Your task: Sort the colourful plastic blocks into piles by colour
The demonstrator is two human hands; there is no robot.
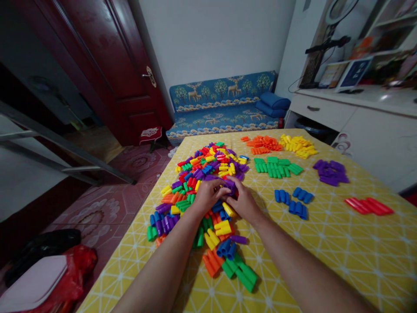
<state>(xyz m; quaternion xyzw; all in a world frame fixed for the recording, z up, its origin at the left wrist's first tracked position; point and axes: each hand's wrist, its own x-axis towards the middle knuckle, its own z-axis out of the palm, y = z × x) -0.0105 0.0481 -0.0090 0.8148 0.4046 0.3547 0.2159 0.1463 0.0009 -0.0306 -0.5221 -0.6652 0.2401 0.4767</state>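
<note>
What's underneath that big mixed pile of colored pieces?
The mixed pile lies on a yellow tablecloth with white lines, seen around its edges. Whatever is directly beneath its middle is covered and can't be seen.

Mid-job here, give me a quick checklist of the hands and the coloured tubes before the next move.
1. Left hand and right hand both at the mixed pile: ok.
2. Purple tubes between the hands firmly gripped: cannot tell; the fingers partly hide them.
3. Purple group on the right side apart from the other groups: ok.
4. Clear gap between the orange group and yellow group: not ok; their edges meet or nearly meet.
5. Blue tubes right of the pile in one cluster: not ok; they lie in three small clusters.
6. Red group free of other colours: ok.
</note>
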